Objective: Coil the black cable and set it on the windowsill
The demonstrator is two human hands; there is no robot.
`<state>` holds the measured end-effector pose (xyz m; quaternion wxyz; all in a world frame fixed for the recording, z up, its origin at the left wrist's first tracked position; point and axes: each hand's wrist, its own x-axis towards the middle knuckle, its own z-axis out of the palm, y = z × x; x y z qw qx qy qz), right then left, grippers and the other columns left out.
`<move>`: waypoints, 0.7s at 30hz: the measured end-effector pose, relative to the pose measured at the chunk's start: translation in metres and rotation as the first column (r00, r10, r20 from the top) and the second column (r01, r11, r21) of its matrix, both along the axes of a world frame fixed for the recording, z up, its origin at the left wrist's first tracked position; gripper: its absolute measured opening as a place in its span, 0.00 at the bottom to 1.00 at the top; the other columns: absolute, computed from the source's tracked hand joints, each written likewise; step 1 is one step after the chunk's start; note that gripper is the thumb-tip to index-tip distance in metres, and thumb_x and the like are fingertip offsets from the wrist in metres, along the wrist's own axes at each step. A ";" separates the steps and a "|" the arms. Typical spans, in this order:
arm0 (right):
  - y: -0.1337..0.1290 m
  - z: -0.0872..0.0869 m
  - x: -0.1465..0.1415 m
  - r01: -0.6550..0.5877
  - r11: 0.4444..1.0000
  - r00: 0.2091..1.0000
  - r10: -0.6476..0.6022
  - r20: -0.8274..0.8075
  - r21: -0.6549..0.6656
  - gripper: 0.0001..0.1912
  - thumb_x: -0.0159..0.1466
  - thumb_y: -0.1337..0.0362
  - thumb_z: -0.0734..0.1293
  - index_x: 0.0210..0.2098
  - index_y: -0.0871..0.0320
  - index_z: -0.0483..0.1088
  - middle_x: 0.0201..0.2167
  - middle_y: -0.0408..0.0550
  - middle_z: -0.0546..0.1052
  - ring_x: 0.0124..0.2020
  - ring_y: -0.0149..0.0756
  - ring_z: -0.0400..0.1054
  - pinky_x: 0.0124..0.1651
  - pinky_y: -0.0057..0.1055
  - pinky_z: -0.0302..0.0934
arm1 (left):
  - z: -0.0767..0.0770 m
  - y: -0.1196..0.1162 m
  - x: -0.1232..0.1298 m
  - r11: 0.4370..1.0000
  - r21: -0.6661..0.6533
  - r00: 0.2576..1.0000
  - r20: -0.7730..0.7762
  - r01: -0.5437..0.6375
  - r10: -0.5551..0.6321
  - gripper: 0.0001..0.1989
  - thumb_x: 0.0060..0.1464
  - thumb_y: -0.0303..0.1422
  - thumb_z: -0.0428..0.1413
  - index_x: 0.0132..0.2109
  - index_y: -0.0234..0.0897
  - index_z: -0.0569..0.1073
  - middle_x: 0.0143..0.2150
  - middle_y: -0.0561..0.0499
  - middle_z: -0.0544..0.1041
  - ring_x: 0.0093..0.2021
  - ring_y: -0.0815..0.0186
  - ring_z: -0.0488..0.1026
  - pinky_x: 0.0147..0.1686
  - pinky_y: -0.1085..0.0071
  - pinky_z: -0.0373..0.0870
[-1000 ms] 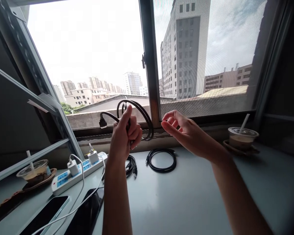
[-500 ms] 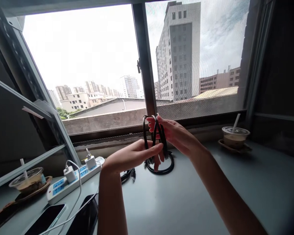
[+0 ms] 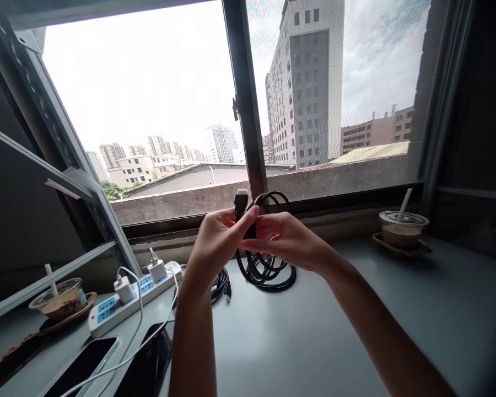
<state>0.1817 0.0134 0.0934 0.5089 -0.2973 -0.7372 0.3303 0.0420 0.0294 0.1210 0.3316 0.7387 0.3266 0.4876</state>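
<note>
Both my hands meet above the grey desk in front of the window. My left hand pinches the plug end of a coiled black cable, the plug pointing up. My right hand grips the same coil's loops, which hang down between the hands. Below them another coiled black cable lies flat on the desk. A third black cable bundle lies just left of it, partly hidden by my left wrist.
A white power strip with two chargers sits at the left, a white cord running to two phones near the front edge. Lidded drink cups with straws stand at far left and right. A metal shelf frame rises at left.
The coil went from my left hand alone to both hands. My left hand now pinches its plug end upright, and my right hand has closed on the loops, held slightly lower over the desk.
</note>
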 end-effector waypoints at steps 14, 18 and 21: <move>0.008 0.013 0.025 0.032 0.975 0.821 -0.151 -0.551 -0.220 0.14 0.66 0.56 0.58 0.40 0.58 0.69 0.25 0.41 0.72 0.29 0.26 0.70 0.34 0.23 0.67 | 0.000 0.027 -0.014 0.967 0.109 0.887 0.432 -0.231 0.164 0.17 0.46 0.44 0.60 0.34 0.34 0.75 0.31 0.50 0.75 0.24 0.72 0.70 0.20 0.77 0.64; -0.005 0.021 0.048 0.013 0.981 0.832 -0.118 -0.543 -0.194 0.14 0.63 0.58 0.61 0.45 0.57 0.69 0.22 0.38 0.68 0.23 0.24 0.65 0.27 0.21 0.65 | 0.002 0.034 -0.026 0.934 0.176 0.833 0.524 -0.310 0.178 0.15 0.45 0.43 0.61 0.32 0.35 0.74 0.31 0.52 0.75 0.21 0.74 0.68 0.20 0.77 0.65; -0.016 0.026 0.059 0.070 0.974 0.877 -0.163 -0.453 -0.215 0.18 0.59 0.62 0.65 0.48 0.57 0.68 0.19 0.35 0.64 0.17 0.23 0.59 0.20 0.22 0.64 | 0.003 0.037 -0.033 0.914 0.215 0.792 0.589 -0.346 0.161 0.13 0.44 0.42 0.62 0.31 0.36 0.72 0.27 0.55 0.73 0.21 0.75 0.68 0.24 0.78 0.67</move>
